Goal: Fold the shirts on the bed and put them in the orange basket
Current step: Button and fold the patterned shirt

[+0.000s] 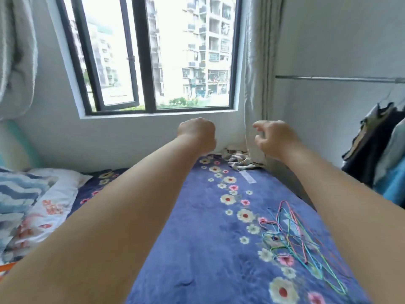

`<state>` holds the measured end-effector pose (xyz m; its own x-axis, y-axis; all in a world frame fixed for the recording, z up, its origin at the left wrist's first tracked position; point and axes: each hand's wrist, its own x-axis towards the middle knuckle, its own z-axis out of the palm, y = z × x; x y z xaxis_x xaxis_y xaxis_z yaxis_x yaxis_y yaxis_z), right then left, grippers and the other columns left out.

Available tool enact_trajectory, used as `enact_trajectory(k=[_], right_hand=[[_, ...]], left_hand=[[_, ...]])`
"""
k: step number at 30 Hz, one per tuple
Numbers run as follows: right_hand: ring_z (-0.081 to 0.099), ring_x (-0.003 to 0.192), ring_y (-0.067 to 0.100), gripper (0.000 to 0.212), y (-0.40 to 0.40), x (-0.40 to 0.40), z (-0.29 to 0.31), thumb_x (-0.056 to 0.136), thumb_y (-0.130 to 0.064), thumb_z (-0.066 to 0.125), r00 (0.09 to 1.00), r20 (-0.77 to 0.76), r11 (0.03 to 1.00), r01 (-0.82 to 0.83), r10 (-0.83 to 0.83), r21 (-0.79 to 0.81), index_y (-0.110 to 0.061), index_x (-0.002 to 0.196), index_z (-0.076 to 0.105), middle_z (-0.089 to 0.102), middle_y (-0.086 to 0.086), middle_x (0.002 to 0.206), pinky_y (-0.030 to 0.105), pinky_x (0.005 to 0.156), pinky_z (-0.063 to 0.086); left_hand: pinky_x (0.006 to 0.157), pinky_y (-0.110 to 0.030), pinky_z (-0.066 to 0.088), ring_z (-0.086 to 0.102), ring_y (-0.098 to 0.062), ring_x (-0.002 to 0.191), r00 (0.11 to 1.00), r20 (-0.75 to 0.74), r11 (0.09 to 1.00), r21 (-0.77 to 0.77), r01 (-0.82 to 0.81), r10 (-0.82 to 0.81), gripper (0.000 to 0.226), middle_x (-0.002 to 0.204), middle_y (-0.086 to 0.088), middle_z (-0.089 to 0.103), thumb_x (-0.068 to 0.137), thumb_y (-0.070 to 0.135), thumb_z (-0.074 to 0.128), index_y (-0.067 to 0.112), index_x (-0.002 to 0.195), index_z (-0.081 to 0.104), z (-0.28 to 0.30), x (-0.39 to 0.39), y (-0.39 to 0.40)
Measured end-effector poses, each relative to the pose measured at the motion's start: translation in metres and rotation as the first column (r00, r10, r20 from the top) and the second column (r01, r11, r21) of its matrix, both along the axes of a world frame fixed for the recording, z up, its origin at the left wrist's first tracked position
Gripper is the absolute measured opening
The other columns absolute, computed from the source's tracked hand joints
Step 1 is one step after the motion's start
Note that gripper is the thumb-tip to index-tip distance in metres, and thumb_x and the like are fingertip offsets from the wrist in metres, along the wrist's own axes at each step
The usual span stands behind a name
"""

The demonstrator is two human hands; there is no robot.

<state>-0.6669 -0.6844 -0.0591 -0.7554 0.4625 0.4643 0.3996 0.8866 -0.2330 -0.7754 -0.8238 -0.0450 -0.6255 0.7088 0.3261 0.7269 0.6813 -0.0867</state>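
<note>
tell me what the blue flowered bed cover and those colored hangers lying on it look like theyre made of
Bed cover: looks like plush fleece, matte, with a soft nap that shows brush marks and dents. Hangers: thin wire, probably metal under a colored plastic coating, judging by the fine bright pink, blue and green outlines; the coating is a guess.

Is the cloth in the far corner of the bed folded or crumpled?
Crumpled: the cloth lies bunched in uneven wrinkles on the bed by the curtain.
</note>
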Motion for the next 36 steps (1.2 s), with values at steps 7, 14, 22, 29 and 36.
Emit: enact_trajectory(k=[7,14,22,29,36], right_hand=[[0.045,0.120,0.029,0.037,0.100,0.097,0.048,0.089,-0.011,0.045,0.978,-0.073,0.980,0.197,-0.194,0.028,-0.010,0.125,0.055,0.058,0.013,0.126,0.031,0.097,0.037],[0.049,0.117,0.027,0.037,0.222,0.177,0.053,0.090,-0.011,0.042,0.905,-0.054,0.906,0.418,-0.421,-0.060,-0.010,0.124,0.057,0.060,0.013,0.122,0.031,0.097,0.041],[0.053,0.111,0.023,0.039,0.376,0.279,0.052,0.092,-0.011,0.042,0.766,-0.048,0.763,0.630,-0.641,-0.142,-0.013,0.129,0.053,0.056,0.006,0.126,0.025,0.088,0.040],[0.055,0.093,0.020,0.037,0.505,0.386,0.033,0.093,-0.014,0.040,0.669,-0.005,0.660,0.731,-0.743,-0.171,-0.017,0.126,0.055,0.061,0.007,0.116,0.023,0.075,0.038],[0.052,0.116,0.021,0.032,0.631,0.477,0.038,0.095,-0.013,0.040,0.694,-0.011,0.684,0.705,-0.719,-0.188,-0.012,0.120,0.060,0.058,0.005,0.126,0.023,0.091,0.037]], left_hand=[[0.058,-0.028,0.039,0.057,-0.024,0.093,0.965,-0.134,0.975,-0.016,0.223,-0.223,0.020,0.109,-0.008,0.058,0.091,0.016,0.042,0.011,0.101,0.058,0.060,0.066,0.127],[0.067,-0.027,0.040,0.057,-0.026,0.105,0.907,-0.102,0.911,0.016,0.411,-0.408,0.030,0.115,-0.005,0.059,0.086,0.014,0.043,0.013,0.110,0.061,0.076,0.118,0.279],[0.051,-0.023,0.032,0.050,-0.025,0.078,0.791,-0.055,0.792,0.010,0.611,-0.609,0.023,0.081,0.000,0.049,0.088,0.013,0.041,0.009,0.100,0.060,0.079,0.185,0.469],[0.051,-0.025,0.034,0.052,-0.021,0.075,0.669,0.003,0.669,-0.049,0.742,-0.743,0.021,0.087,-0.002,0.054,0.091,0.018,0.040,0.010,0.095,0.059,0.050,0.277,0.612],[0.070,-0.031,0.047,0.057,-0.026,0.096,0.615,0.079,0.617,-0.009,0.787,-0.784,0.028,0.103,-0.005,0.060,0.094,0.026,0.040,0.009,0.104,0.059,0.043,0.377,0.729]])
